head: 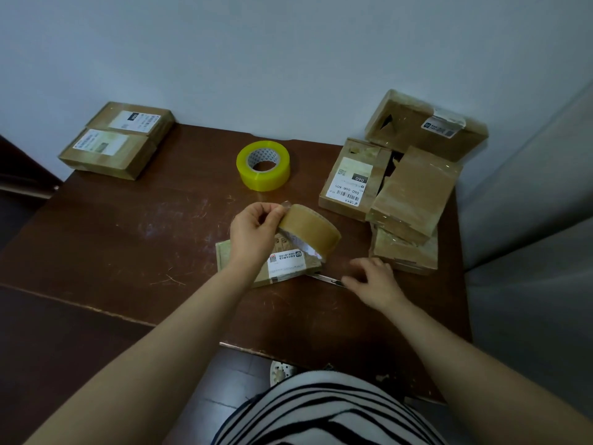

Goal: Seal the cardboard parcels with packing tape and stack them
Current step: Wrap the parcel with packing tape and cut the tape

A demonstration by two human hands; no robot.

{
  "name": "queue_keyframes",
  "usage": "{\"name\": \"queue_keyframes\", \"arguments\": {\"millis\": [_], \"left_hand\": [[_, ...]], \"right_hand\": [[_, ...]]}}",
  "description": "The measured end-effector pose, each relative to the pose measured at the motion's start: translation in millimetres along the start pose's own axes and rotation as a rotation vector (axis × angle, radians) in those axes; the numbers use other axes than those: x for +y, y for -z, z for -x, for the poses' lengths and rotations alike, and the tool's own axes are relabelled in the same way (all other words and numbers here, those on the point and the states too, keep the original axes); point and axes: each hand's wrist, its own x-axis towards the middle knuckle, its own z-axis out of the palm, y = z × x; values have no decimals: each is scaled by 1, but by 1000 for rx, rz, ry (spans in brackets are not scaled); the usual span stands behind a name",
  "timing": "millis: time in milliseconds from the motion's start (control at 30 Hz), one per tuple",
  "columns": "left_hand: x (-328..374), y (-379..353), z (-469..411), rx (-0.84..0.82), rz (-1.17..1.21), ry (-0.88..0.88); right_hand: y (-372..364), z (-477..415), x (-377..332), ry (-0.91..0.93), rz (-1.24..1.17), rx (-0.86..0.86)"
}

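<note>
Just below left hand and tape strip, one parcel.

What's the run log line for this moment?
phase: taping | left hand: holds brown tape roll over parcel | right hand: at metal cutter on table | yellow tape roll: lying on table

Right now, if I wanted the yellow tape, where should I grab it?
Come down from above. The yellow tape lies flat on the table with its hole facing up, and nothing touches it. Put your thumb in the hole and your fingers on the outer wall at the near side, then pinch the ring.
</note>
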Motion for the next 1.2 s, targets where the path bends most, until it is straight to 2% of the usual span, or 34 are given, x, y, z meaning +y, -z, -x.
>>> {"name": "queue_keyframes", "arguments": {"millis": [33,100,200,433,467,500,533,600,633,733,833,933,1067,1133,1200], "left_hand": [[-1,1,0,3,6,13],[-2,2,1,-1,-3,29],[-2,0,3,-20,5,50],[-8,-1,3,-20,79,135],[-9,-2,2,-22,83,143],[-9,-3,2,-28,84,146],[-11,-4,2,-36,78,147],[-12,-8,2,-59,53,139],[-12,-9,4,-72,43,130],[-11,-13,7,-89,45,99],[-10,-12,10,-58,63,67],[-7,-13,11,-9,119,101],[2,-12,4,24,358,248],[5,-9,2,-3,389,281],[6,-7,1,3,411,302]], "right_hand": [[-6,1,10,63,190,-17],[-15,3,23,136,339,-6],[-16,4,33,125,304,78],[3,21,55,-72,268,146],[5,22,48,-31,237,215],[8,25,34,32,107,303],[13,28,13,85,-131,361],[26,37,-39,166,-652,307],[32,38,-60,227,-760,245],[39,36,-96,306,-746,33],[36,33,-95,297,-901,-56],[32,33,-88,337,-1018,-37],[29,33,-86,341,-1128,-14],[31,33,-87,339,-1066,1],[32,32,-85,361,-876,189]]}}
